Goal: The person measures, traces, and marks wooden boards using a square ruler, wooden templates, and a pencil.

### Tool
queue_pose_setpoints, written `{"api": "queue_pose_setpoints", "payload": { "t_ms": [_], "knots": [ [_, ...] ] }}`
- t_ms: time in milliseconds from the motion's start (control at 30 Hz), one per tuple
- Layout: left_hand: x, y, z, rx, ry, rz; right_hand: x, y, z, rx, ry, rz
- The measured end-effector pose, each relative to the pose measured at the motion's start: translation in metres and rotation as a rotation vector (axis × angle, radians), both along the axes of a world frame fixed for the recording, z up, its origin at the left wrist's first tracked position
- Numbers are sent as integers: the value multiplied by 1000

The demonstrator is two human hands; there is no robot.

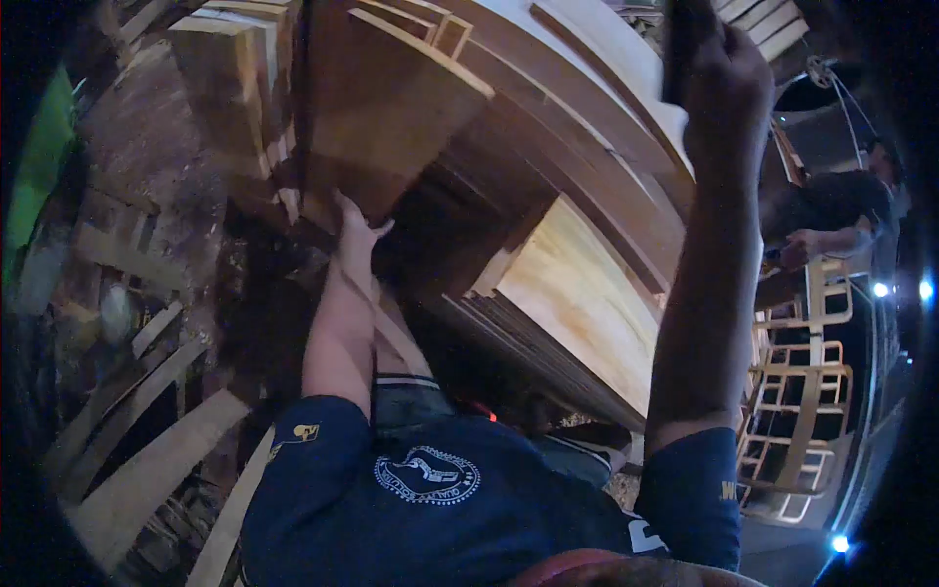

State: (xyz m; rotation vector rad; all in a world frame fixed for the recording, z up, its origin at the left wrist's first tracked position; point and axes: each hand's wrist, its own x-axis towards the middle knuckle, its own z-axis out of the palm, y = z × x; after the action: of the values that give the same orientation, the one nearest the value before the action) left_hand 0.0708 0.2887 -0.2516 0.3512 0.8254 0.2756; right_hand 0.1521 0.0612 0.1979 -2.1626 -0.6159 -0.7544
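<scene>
My left hand (357,223) is at the lower edge of a large brown wooden panel (386,112), its fingers against the wood and its thumb spread to the side. Beside that panel, more panels (220,83) stand on edge at the upper left. High at the right, my right hand (726,83) is closed around something dark that I cannot make out. Between my arms lies a stack of boards with a pale top board (582,284).
Long curved boards (597,127) run behind the stack. Wood strips and scraps (161,470) lie at the lower left. A person in dark clothing (831,210) is at the far right, above slatted wooden frames (797,411). Something green (39,166) shows at the left edge.
</scene>
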Motion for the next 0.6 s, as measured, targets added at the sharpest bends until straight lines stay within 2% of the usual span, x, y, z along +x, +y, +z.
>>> {"api": "queue_pose_setpoints", "payload": {
  "t_ms": [33, 67, 100, 133, 167, 200, 233, 267, 300, 367, 433, 500, 567, 600],
  "knots": [
    [-3, -4, -1, 70, -82, -4, 23, -33, 0, 61, 154, -16],
    [-3, -2, 7, 150, -167, -2, 50, -66, -9, 195, 83, -26],
    [-1, -1, 27, 185, -93, -45, 63, -108, -14, 127, 63, -67],
    [1, -1, 54, 223, -18, -86, 84, -151, -25, 311, 206, -35],
    [3, -1, 74, 262, 58, -123, 79, -165, -27, 365, 242, -290],
    [5, -1, 82, 357, 75, -161, 105, -224, -42, 198, 155, -393],
    [6, 0, 87, 455, 95, -195, 78, -225, -41, 443, 291, -335],
    [9, 3, 93, 553, 120, -228, 85, -260, -55, 513, 288, -341],
    [10, 5, 100, 668, 120, -189, 82, -284, -66, 350, 191, -522],
    [15, 3, 118, 896, 119, -117, 71, -328, -79, 271, 195, -601],
    [20, -2, 137, 1123, 107, -59, 82, -429, -103, 276, 350, -648],
    [27, -3, 148, 1317, 84, -33, 54, -479, -133, -182, 134, -817],
    [35, -2, 164, 1487, 45, -22, 28, -493, -144, 63, 67, -850],
    [39, -4, 175, 1656, 67, 107, 14, -488, -144, 538, 99, -785]
  ]
}}
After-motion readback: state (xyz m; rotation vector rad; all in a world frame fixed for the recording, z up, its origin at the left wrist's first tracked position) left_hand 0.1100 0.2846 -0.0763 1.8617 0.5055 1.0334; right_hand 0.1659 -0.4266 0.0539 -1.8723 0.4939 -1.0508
